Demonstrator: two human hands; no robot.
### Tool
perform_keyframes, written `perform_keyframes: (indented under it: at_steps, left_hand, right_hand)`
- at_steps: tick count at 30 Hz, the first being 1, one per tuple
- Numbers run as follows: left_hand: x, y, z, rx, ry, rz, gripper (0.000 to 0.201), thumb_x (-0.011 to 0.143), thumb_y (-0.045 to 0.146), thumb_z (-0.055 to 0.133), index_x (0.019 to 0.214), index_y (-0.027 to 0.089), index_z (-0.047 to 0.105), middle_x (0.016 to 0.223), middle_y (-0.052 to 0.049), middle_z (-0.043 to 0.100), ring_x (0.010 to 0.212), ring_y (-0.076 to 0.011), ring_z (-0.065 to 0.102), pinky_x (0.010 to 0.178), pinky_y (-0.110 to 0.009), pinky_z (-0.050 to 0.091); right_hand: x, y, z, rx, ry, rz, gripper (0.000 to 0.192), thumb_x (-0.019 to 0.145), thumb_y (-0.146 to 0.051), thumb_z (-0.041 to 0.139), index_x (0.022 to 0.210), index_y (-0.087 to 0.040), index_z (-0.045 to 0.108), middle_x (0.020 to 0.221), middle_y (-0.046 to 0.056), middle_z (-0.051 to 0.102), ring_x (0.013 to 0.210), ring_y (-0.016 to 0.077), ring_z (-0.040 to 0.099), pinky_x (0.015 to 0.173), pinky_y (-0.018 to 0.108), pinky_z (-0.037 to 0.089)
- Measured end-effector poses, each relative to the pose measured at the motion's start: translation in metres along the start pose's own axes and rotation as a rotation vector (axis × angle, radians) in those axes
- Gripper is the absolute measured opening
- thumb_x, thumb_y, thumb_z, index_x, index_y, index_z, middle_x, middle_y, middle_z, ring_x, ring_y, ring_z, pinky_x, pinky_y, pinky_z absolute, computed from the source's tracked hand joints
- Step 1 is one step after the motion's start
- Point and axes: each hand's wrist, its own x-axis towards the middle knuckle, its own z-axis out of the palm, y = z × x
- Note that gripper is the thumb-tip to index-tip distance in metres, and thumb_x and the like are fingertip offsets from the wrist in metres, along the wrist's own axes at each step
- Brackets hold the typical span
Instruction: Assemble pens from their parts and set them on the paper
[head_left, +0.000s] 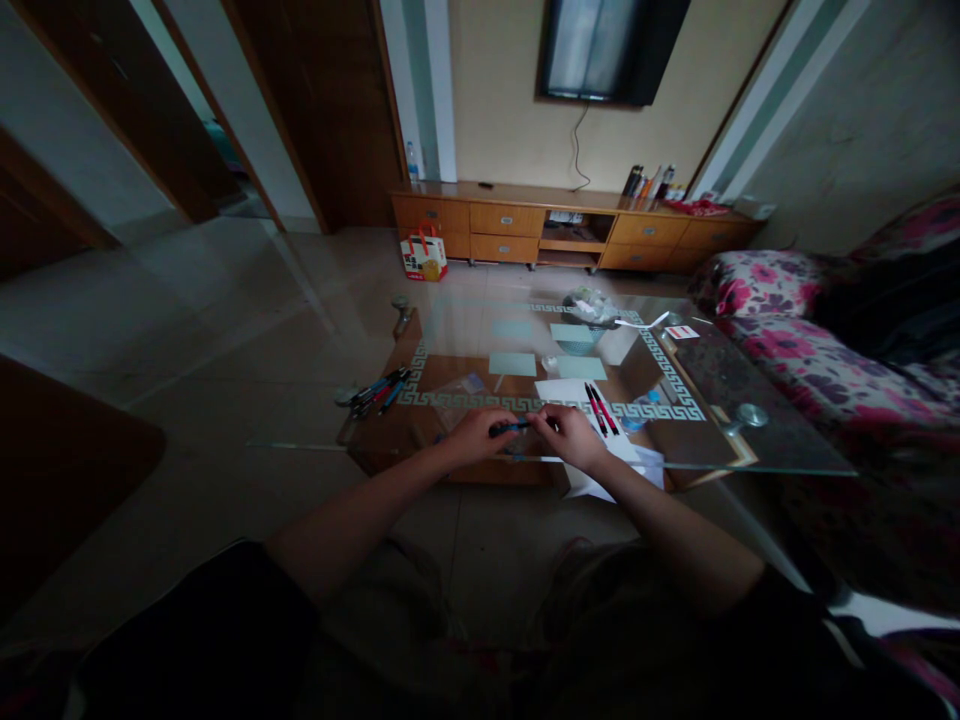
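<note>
My left hand (480, 436) is closed around a dark blue-and-black pen (504, 428), held level above the near edge of the glass table (465, 335). At the pen's right end, my right hand (564, 434) pinches with thumb and fingertips. Whether those fingertips grip the pen itself or a small part of it is too small to tell. Just beyond the right hand, a pair of red-and-black pens (601, 410) lies on white paper (559, 393). Left of my left hand, several blue, red and black pens (375, 391) form a loose pile on the glass.
A grey plastic bag (591, 306) sits at the table's far side, near a white-and-red card (682, 332). A flowered sofa (795, 330) stands on the right. Behind are a wooden TV cabinet (504, 220) and a carton with orange handles (424, 256) on the floor.
</note>
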Motion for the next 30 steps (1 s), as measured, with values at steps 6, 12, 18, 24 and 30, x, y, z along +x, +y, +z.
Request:
perform_keyframes:
  at_steps: [6,12,18,24,30]
  left_hand:
    - [0.0002,0.0007,-0.0003,0.047,-0.006,0.015,0.023,0.088,0.025,0.060,0.107,0.019,0.071,0.099,-0.005,0.072,0.092,-0.0188,0.064,0.085,-0.030,0.048]
    - [0.0023,0.0010,-0.0005,0.038,0.028,-0.027,0.022,0.088,0.024,0.060,0.106,0.019,0.071,0.098,-0.006,0.072,0.092,-0.0188,0.064,0.084,-0.029,0.049]
    - [0.0021,0.0059,-0.0025,0.007,0.027,-0.020,0.023,0.088,0.027,0.062,0.107,0.019,0.072,0.099,-0.006,0.072,0.090,-0.0191,0.065,0.085,-0.030,0.049]
    - [0.0016,0.0075,-0.0033,0.019,0.008,-0.021,0.022,0.089,0.031,0.061,0.104,0.019,0.072,0.098,-0.006,0.072,0.091,-0.0190,0.064,0.085,-0.030,0.049]
    - [0.0019,0.0072,-0.0049,0.036,0.019,-0.010,0.022,0.089,0.029,0.061,0.106,0.019,0.072,0.096,-0.006,0.071,0.089,-0.0186,0.063,0.081,-0.029,0.048]
  right_hand:
    - [-0.0017,0.0000,-0.0011,-0.082,-0.089,-0.045,0.049,0.102,-0.050,0.037,0.075,-0.020,0.063,0.069,0.003,0.064,0.063,0.0159,0.058,0.062,0.026,0.038]
    - [-0.0008,0.0036,0.0008,-0.098,-0.029,-0.075,0.022,0.098,-0.039,0.050,0.103,-0.020,0.060,0.097,0.007,0.065,0.084,0.0190,0.061,0.077,0.029,0.045]
    - [-0.0006,0.0043,0.0030,-0.100,-0.063,-0.136,0.019,0.100,-0.034,0.046,0.093,-0.021,0.059,0.096,0.007,0.058,0.084,0.0190,0.058,0.079,0.032,0.047]
    - [-0.0007,0.0019,0.0014,-0.108,-0.103,-0.163,0.028,0.103,-0.035,0.041,0.088,-0.021,0.060,0.095,0.007,0.056,0.085,0.0185,0.058,0.082,0.032,0.048]
    - [-0.0028,-0.0002,0.0010,-0.099,-0.056,-0.117,0.014,0.092,-0.026,0.057,0.105,-0.021,0.056,0.107,0.007,0.053,0.082,0.0175,0.057,0.076,0.031,0.049]
